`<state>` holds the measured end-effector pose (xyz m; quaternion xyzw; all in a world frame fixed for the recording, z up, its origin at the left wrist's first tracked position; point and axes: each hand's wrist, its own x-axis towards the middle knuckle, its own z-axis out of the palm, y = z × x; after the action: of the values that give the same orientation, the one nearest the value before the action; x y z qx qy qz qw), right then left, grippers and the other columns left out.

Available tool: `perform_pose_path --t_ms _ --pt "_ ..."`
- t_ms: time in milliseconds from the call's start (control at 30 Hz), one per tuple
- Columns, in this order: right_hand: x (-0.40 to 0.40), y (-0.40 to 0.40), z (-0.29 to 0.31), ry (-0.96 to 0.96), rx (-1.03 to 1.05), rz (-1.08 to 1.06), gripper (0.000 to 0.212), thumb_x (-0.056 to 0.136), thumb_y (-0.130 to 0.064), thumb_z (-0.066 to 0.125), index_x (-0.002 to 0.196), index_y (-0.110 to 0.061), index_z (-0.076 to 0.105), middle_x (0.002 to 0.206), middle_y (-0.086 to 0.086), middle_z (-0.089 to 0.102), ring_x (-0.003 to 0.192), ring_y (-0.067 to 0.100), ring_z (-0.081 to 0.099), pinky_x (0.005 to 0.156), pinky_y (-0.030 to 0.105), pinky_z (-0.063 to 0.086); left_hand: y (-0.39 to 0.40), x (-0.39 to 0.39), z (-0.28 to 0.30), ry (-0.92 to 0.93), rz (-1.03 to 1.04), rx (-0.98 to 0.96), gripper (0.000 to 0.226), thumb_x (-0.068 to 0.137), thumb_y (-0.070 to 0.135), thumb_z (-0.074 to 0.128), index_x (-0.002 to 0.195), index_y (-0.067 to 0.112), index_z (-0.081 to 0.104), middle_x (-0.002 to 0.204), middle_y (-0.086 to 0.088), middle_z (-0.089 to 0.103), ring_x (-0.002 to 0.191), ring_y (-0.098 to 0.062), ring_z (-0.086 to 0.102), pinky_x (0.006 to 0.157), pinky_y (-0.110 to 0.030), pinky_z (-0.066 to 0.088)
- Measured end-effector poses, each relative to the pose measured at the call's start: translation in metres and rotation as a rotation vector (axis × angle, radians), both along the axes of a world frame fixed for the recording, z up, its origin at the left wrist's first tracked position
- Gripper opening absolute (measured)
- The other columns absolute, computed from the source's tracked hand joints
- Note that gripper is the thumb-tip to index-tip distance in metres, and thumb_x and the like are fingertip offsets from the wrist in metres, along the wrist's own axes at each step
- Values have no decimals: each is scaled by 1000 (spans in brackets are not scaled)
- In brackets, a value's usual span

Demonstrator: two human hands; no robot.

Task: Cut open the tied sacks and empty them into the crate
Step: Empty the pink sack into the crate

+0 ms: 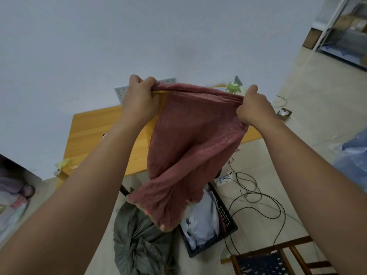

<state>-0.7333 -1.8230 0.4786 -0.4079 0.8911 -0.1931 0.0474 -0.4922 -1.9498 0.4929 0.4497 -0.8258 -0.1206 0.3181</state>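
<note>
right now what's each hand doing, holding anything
Left hand: gripping one upper corner of the red sack.
Right hand: gripping the sack's other upper corner.

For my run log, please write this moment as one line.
left hand and right hand: grip red sack | upended above black crate | grey sack: tied

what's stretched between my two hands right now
In the head view, the upper edge of the red sack spans from the left hand to the right hand, each gripping a corner; it hangs open end down over the crate.
</note>
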Motion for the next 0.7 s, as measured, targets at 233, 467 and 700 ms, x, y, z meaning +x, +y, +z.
perform_pose_path --t_ms 233,467,700 --pt "9 -5 2 -34 -131 81 32 89 -3 42 121 -1 38 113 26 55 97 42 54 72 36 37 25 21 61 -538 -42 483 26 91 28 61 77 8 68 65 -7 56 65 -21 51 59 -31 37" --pt "26 -20 12 -223 -249 106 21 91 -6 43 112 -5 46 106 22 58 100 39 57 70 34 35 30 39 65 -49 63 114 26 83 22 51 62 10 44 64 -9 48 68 -28 48 57 -32 34" --pt "41 -31 19 -250 -294 185 14 89 -8 44 101 -15 45 96 10 52 83 28 48 66 33 34 43 65 73 -253 41 347 22 87 22 60 79 1 57 72 -10 54 67 -25 52 60 -31 40"
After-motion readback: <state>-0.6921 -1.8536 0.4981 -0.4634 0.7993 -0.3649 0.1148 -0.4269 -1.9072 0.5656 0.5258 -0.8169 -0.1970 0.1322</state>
